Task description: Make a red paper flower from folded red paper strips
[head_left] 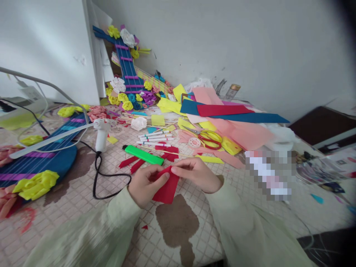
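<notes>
A small piece of red crepe paper [168, 190] hangs between my two hands above the table. My left hand [147, 183] pinches its upper left edge between thumb and fingers. At the top right corner, my right hand [196, 172] grips the same piece with thumb and forefinger. Just beyond my hands lie red paper strips [129, 161] and a bright green utility knife [144, 155]. Several white marker pens [155, 138] rest behind the knife. Scissors [210, 138] with yellow and red handles lie farther back to the right.
A white glue gun [101, 135] with a black cord stands left of my hands. Blue paper guitars with crepe flowers [126, 70] lie at left and lean at the back. Coloured paper sheets [228, 113] are heaped at back right. The tablecloth [147, 244] has torn brown patches.
</notes>
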`<state>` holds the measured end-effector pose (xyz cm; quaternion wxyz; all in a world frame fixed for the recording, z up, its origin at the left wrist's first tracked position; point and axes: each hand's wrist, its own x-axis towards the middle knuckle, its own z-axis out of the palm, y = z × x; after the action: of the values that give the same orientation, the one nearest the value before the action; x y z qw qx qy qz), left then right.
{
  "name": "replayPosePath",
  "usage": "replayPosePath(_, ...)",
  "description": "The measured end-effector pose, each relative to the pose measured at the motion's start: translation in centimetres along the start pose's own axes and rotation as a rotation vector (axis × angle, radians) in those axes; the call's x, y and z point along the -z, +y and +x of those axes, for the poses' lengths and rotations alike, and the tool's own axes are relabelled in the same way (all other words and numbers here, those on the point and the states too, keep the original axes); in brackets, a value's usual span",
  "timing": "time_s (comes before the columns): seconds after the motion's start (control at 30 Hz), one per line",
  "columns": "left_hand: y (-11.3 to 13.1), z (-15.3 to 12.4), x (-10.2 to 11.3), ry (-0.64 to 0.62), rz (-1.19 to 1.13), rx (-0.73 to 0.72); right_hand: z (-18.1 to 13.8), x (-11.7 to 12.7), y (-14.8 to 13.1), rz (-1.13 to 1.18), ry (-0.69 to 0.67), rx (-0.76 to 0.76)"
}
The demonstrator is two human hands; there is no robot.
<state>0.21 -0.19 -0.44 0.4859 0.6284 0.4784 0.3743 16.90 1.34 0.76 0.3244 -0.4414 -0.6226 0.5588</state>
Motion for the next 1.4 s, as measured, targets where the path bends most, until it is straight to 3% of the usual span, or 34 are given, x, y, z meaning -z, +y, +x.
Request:
replayPosePath(1.17,-0.01,-0.22,-0.14,-0.129,0.017,0.067,-0.03,-0.48,0.01,-0.053,0.040,0.080)
replayPosePath(1.4,-0.15,-0.08,-0.16,-0.093,0.068,0.038,-0.02,-0.50,0.16,-0.053,0.030,0.053)
